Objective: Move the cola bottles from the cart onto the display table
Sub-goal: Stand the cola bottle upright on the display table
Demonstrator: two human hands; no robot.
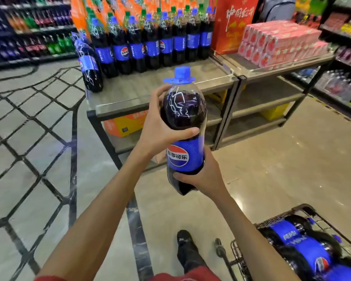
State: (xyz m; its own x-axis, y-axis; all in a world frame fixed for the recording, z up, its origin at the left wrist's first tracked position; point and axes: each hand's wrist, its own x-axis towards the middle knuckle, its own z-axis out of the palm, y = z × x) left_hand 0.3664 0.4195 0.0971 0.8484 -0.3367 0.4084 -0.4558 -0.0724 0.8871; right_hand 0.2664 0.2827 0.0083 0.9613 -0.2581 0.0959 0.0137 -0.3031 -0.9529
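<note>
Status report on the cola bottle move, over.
Left grip high on cola bottle, right grip at its base. Bottle in air, short of display table. More bottles in cart. Path looks open.

Shiny plastic, matt board, dark metal.
The bottle (183, 110) is glossy clear plastic with a slick blue label (185, 155) and a blue plastic cap (182, 72). The table (170, 84) top looks like matt grey wood on a dark metal frame (227, 114). The cart (278, 218) is black wire mesh. The floor (272, 159) is smooth and polished.

Stacked pink cartons (280, 43) beside a tall red gift box (233, 23); yellow boxes (276, 111) below; drink shelves (28, 27) at left.
</note>
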